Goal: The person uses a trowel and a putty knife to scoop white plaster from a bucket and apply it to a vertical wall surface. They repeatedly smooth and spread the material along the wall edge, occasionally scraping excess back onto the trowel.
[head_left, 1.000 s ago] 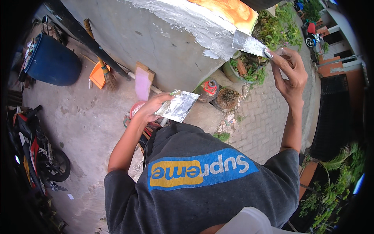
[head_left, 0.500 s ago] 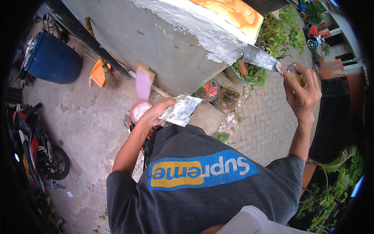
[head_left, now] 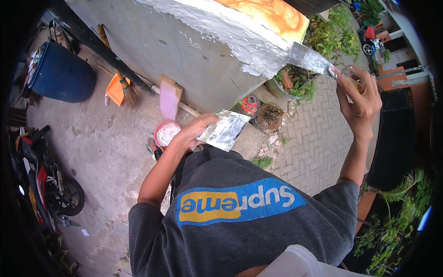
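Right hand pinching trowel at white plaster on wall, left hand gripping plaster-smeared board, pail on ground below

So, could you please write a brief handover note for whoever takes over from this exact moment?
Right hand: raised, grip closed on the handle of a wide scraper, its blade tip against the lower edge of the white filler coat on the wall.
Left hand: held low in front of the body, gripping a flat metal plate smeared with white filler.
Bucket of white filler stands on the ground below the left hand.
Done: a white band is spread across the upper wall.
Left: the grey wall below it is bare.
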`<state>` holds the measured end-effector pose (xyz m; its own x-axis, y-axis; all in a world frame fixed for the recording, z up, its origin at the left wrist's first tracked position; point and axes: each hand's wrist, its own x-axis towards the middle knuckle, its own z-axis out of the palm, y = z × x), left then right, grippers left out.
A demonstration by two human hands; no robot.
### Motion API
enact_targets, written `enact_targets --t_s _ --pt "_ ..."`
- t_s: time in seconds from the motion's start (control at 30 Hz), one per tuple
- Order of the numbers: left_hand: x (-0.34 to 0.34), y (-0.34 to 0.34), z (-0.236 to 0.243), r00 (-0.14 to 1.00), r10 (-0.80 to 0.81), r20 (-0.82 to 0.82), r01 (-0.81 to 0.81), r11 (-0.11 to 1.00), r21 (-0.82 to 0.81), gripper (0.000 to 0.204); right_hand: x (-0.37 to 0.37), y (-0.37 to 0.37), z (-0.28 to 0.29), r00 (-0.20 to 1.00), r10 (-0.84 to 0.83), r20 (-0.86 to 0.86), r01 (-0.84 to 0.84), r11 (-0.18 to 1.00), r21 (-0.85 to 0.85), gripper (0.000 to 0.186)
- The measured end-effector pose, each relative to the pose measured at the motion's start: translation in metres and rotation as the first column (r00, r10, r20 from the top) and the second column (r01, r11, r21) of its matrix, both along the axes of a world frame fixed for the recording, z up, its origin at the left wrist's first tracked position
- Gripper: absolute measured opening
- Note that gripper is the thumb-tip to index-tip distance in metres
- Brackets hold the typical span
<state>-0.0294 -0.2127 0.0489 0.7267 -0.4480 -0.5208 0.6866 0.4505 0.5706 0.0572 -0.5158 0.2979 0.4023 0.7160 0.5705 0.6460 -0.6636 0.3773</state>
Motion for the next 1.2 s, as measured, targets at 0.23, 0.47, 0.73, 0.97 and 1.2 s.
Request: enact_targets --t_s 0.23,0.47,0.73,0.97,1.2 --pt "-0.003 0.001 -0.007 0.999 -0.015 -0.036 0.015 1.000 0.015 0.031 0.002 0.008 -0.007 0.986 0.065 -0.154 -0.055 0.996 0.072 0.045" --pt "-0.004 0.000 -0.014 0.999 -0.033 -0.042 0.033 0.999 0.013 0.032 0.018 0.002 -0.002 0.984 0.063 -0.166 -0.035 0.985 0.168 0.038" --pt "-0.004 -0.005 -0.003 0.998 0.011 -0.069 -0.012 1.000 -0.018 0.025 0.014 0.005 -0.003 0.951 0.142 -0.275 -0.093 0.979 0.184 0.035" --pt "0.000 -0.006 -0.002 0.998 -0.014 -0.066 0.014 1.000 -0.006 0.026 0.016 0.008 0.004 0.960 0.112 -0.257 -0.070 0.983 0.169 0.034" --pt "0.000 -0.007 -0.007 0.997 -0.003 -0.074 0.004 1.000 0.009 0.025 0.019 0.001 -0.003 0.841 0.193 -0.505 0.015 0.926 0.378 0.032"
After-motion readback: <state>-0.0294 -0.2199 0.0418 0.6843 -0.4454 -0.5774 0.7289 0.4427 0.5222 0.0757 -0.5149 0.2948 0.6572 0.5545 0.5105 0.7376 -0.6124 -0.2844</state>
